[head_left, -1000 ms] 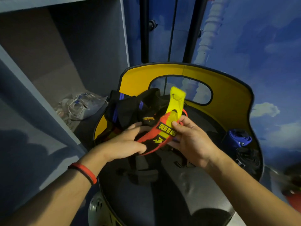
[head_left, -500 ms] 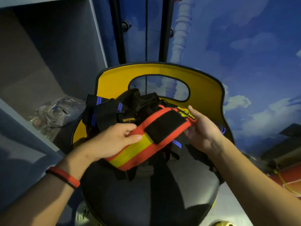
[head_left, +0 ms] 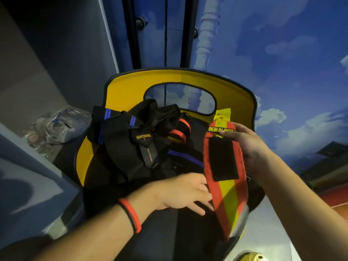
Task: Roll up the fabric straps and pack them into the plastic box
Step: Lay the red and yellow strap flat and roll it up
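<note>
— While the right hand (head_left: 246, 146) pinches the red-and-yellow strap (head_left: 227, 189) at its labelled end, why hang it full length over the chair (head_left: 188, 80)?
— Likely to straighten it for rolling. The left hand (head_left: 178, 193), fingers straight, touches its lower edge to steady it.
— And the black straps (head_left: 122, 147)?
— Heaped on the seat. No plastic box shows.
</note>
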Motion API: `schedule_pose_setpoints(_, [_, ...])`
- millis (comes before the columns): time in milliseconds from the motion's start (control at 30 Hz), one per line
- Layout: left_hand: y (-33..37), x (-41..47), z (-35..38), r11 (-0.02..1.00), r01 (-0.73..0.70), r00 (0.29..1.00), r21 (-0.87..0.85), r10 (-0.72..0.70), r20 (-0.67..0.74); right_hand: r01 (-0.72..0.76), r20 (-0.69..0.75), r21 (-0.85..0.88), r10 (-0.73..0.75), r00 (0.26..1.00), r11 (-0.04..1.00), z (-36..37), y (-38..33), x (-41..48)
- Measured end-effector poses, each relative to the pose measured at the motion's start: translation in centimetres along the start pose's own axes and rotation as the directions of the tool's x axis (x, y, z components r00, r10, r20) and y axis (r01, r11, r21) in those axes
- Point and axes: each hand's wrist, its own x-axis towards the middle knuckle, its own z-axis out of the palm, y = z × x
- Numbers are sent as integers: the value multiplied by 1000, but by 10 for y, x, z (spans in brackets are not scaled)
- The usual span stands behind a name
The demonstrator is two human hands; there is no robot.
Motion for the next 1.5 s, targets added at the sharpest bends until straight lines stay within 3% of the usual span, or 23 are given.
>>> schedule_pose_setpoints(67, [-3, 5, -4, 993, 31, 997, 116, -23, -69, 12, -19, -70, -13, 1000, 997, 0, 8, 4])
schedule_pose_setpoints(100, [-6, 9, -9, 958, 38, 985, 283, 11, -173, 19, -32, -100, -22, 999, 995, 1, 12, 5])
schedule_pose_setpoints(133, [-9, 13, -16, 872, 72, 959, 485, 73, -275, 27, -40, -137, -33, 999, 990, 2, 16, 6])
schedule_pose_setpoints(200, [-18, 19, -26, 588, 209, 906, 781, 183, -381, 42, -47, -237, -55, 997, 971, 5, 21, 6])
schedule_pose_setpoints(233, [-22, 22, -29, 500, 233, 906, 834, 199, -373, 60, -53, -291, -79, 995, 955, 5, 23, 6])
schedule_pose_setpoints(400, [-22, 43, -14, 280, 192, 969, 940, 98, -227, 113, -78, -589, -195, 978, 800, 3, 31, 13])
schedule_pose_setpoints(533, [-19, 53, -9, 81, 281, 957, 956, -90, -274, 189, -26, -738, -307, 951, 648, 6, 40, 18])
schedule_pose_setpoints(700, [-15, 33, -28, 186, 329, 944, 926, -68, -322, 288, 85, -813, -387, 918, 506, 6, 59, 27])
schedule_pose_setpoints(833, [-22, -1, -49, 263, 347, 937, 900, -130, -323, 290, 103, -872, -431, 896, 395, 14, 66, 30])
schedule_pose_setpoints(933, [-28, -20, -59, 309, 346, 936, 886, -172, -306, 280, 214, -959, -537, 816, 44, 31, 57, 15])
schedule_pose_setpoints(1000, [-30, -27, -63, 312, 350, 935, 883, -181, -306, 273, 322, -947, -524, 789, -170, 42, 52, -7])
schedule_pose_setpoints(1067, [-30, -28, -64, 313, 348, 935, 884, -187, -302, 252, 369, -910, -369, 853, -328, 45, 58, -29])
schedule_pose_setpoints(1133, [-28, -27, -61, 324, 349, 935, 879, -188, -302, 237, 344, -875, -197, 918, -422, 40, 73, -42])
schedule_pose_setpoints(1200, [-27, -26, -58, 332, 357, 932, 873, -192, -308, 228, 298, -871, -97, 950, -435, 31, 90, -42])
schedule_pose_setpoints(1267, [-26, -26, -56, 325, 364, 929, 873, -197, -314, 215, 272, -892, -92, 958, -397, 23, 101, -33])
schedule_pose_setpoints(1367, [-26, -27, -55, 325, 367, 928, 872, -201, -315, 186, 215, -954, -101, 971, -236, 15, 103, -17])
schedule_pose_setpoints(1433, [-26, -28, -55, 329, 365, 929, 871, -197, -314, 166, 168, -981, -17, 986, -104, 14, 101, -8])
schedule_pose_setpoints(1500, [-28, -28, -56, 333, 359, 931, 872, -195, -309, 154, 151, -987, 69, 986, -52, 17, 103, -2])
